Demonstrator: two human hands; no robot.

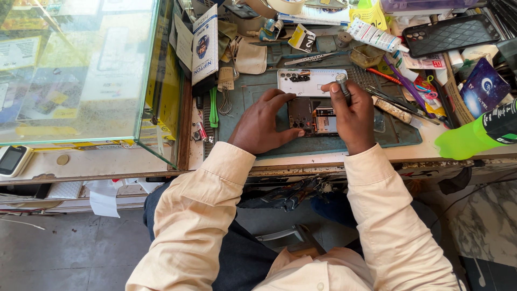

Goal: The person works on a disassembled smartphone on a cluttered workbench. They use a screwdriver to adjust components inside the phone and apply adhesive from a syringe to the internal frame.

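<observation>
1. the left hand [264, 123] lies palm down on the teal work mat [398, 134], fingers spread and pressed against the left edge of the opened phone [312, 116], steadying it.
2. the right hand [353, 116] is closed around a metal-handled screwdriver [342, 86], held upright over the phone's right side.
3. the phone lies flat in the middle of the mat, between both hands, its insides exposed.
4. a white back cover [309, 82] lies just behind it.
5. a black phone case [449, 33] rests well apart at the upper right.
6. a green bottle [474, 137] lies to the right.
</observation>
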